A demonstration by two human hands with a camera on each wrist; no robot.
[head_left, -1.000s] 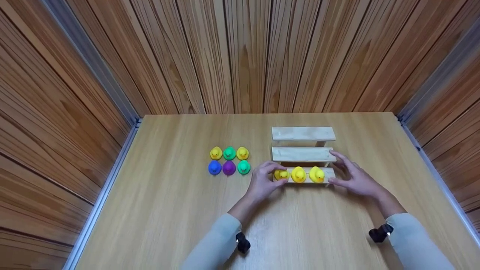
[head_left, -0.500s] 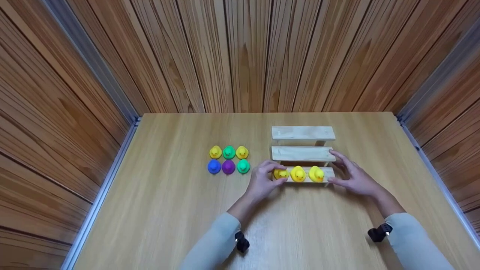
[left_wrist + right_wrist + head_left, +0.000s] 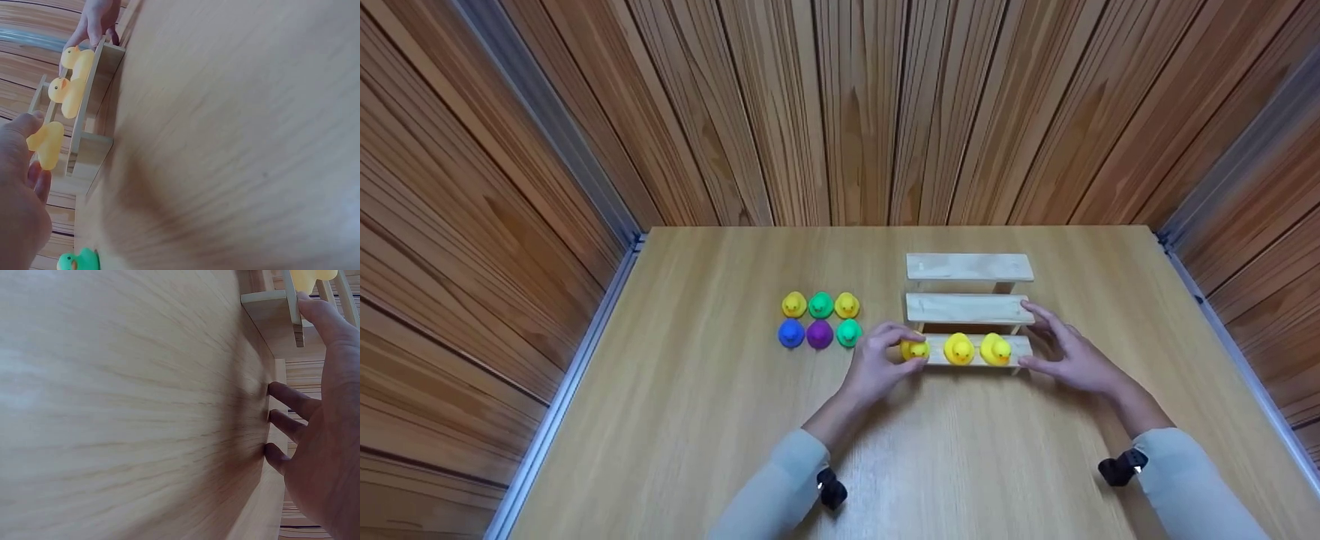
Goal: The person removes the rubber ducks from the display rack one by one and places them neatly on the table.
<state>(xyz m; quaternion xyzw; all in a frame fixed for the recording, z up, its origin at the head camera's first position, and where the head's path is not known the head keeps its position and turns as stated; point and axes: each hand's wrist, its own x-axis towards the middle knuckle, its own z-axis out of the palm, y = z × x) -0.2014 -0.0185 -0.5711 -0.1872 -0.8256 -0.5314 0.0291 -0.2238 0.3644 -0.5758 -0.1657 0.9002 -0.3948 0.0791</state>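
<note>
Left hand (image 3: 876, 364) pinches yellow duck-shaped toy (image 3: 914, 350), just shifted to front-left end of pale wooden three-tier rack (image 3: 967, 308), widening gap from middle yellow duck (image 3: 958, 349). Right hand (image 3: 1071, 361), fingers spread, touches rack's right end.

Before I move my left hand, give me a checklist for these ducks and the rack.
1. Left hand pinching the left yellow toy duck: ok.
2. That duck resting on the pale wooden three-step rack: cannot tell; it may be lifted.
3. Middle yellow toy duck and right yellow toy duck upright on the bottom step: ok.
4. Even gaps between those three: not ok; the held duck's gap looks wider.
5. Right hand touching the rack's right end: ok.
6. Purple toy duck on the wood-grain tabletop, off the rack: ok.
</note>
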